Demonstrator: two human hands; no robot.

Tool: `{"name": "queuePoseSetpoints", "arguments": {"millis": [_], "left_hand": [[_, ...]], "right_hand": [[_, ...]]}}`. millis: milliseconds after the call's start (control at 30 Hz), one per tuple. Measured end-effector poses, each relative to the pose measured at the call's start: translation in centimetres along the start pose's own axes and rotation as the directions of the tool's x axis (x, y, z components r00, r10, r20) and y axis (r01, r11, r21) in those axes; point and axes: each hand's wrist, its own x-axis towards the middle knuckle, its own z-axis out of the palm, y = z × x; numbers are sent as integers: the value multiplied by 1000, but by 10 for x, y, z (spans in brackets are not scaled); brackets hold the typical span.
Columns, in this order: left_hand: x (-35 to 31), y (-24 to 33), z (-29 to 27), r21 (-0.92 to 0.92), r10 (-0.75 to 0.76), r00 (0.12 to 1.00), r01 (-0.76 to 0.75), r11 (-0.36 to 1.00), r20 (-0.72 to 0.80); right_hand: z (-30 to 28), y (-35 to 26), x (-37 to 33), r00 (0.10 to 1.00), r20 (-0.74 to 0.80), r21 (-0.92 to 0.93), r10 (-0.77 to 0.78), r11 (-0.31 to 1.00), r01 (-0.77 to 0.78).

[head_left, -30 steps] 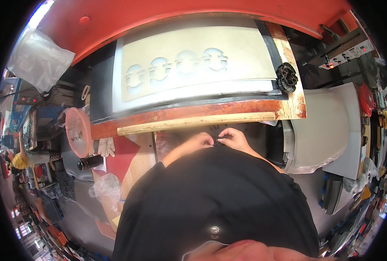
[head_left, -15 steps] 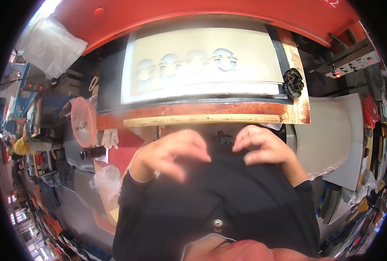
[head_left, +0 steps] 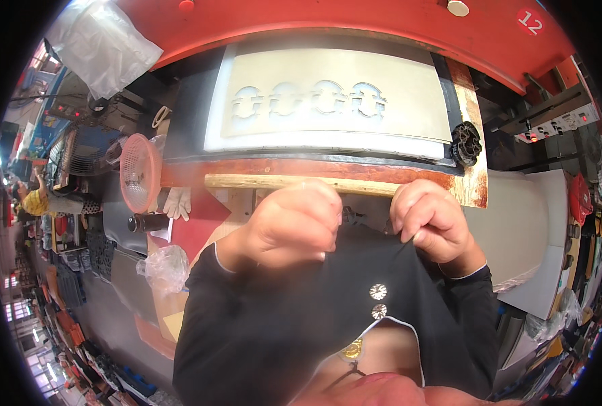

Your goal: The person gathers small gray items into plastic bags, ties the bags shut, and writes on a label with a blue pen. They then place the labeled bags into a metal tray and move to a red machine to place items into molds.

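Observation:
My black shirt [head_left: 375, 260] is pulled forward and stretched between my two hands, its front showing two shiny round buttons. My left hand [head_left: 294, 223] is closed in a fist at one side of the stretched cloth; its fingertips are partly hidden. On the other side my right hand [head_left: 433, 220] pinches the fabric between thumb and fingers. Just beyond both hands runs a wooden strip [head_left: 274, 182] along the worktable's front edge. On that table lies a pale sheet [head_left: 409, 81] with a row of several rounded cutouts, over a white board [head_left: 213, 135].
A dark crumpled roll [head_left: 467, 143] sits at the table's right end. Behind it rises a red machine [head_left: 355, 17]. To the left are a pink basket [head_left: 140, 172], a pale glove [head_left: 178, 203] and a dark bottle [head_left: 147, 222]. A control panel [head_left: 558, 123] stands at right.
Both hands were apart with fingers curved in front of the shirt. They have closed on the cloth and drawn it outward. The view has shifted slightly.

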Motion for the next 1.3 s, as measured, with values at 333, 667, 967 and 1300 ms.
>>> {"name": "queuePoseSetpoints", "arguments": {"millis": [333, 667, 967, 1300], "left_hand": [[-45, -35, -37, -227, -355, 928, 372, 900, 112], [-186, -169, 20, 29, -944, 324, 945, 326, 60], [-182, -178, 45, 101, -931, 348, 928, 359, 110], [-186, -167, 65, -175, -850, 517, 850, 497, 97]], "right_hand": [[-39, 41, -31, 976, 142, 99, 166, 979, -181], [16, 224, -165, 353, 57, 130, 934, 344, -930], [43, 235, -146, 389, 304, 374, 870, 266, -888], [55, 224, -136, 350, 344, 402, 871, 201, -893]]}}
